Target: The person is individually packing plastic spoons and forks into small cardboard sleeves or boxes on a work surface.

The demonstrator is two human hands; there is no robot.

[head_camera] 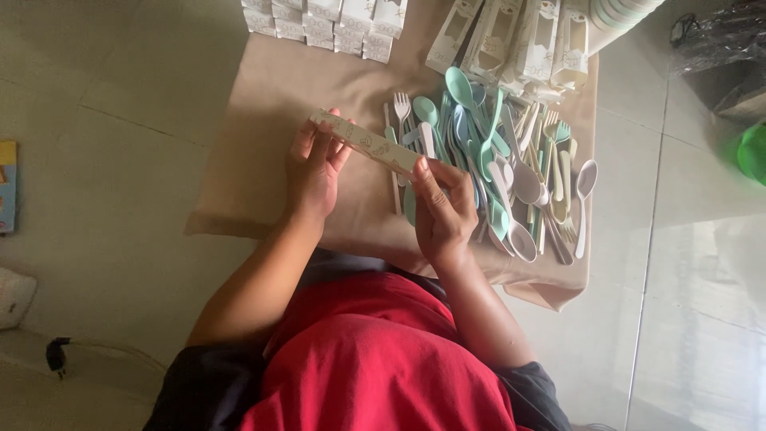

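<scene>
From the head camera, you look down at your own two hands over a low surface covered with a tan cloth [263, 120]. Between them you hold a long, narrow cream-coloured sleeve [369, 144] with a faint printed pattern, tilted so its far end points up and to the left. Your left hand [313, 169] grasps that upper end, fingers wrapped over the edge. Your right hand [441, 209] pinches the lower end, thumb on top. The sleeve is lifted clear of the cloth, just in front of the cutlery.

Just beyond your right hand lies a loose heap of plastic cutlery [499, 160]: mint-green spoons, pale blue pieces, beige forks and white spoons, all overlapping. None of it is in the sleeve as far as this view shows; whether anything already sits inside is hidden.

At the far edge of the cloth stands a row of cream window boxes [511, 36], leaning upright, and to their left a stack of small white cartons [327, 20]. I cannot tell whether those are filled.

Judging by the size of the heap, most of the cutlery is still unsorted, and the sleeve in your hands looks only just picked up or being opened, with the filling yet to come.
</scene>
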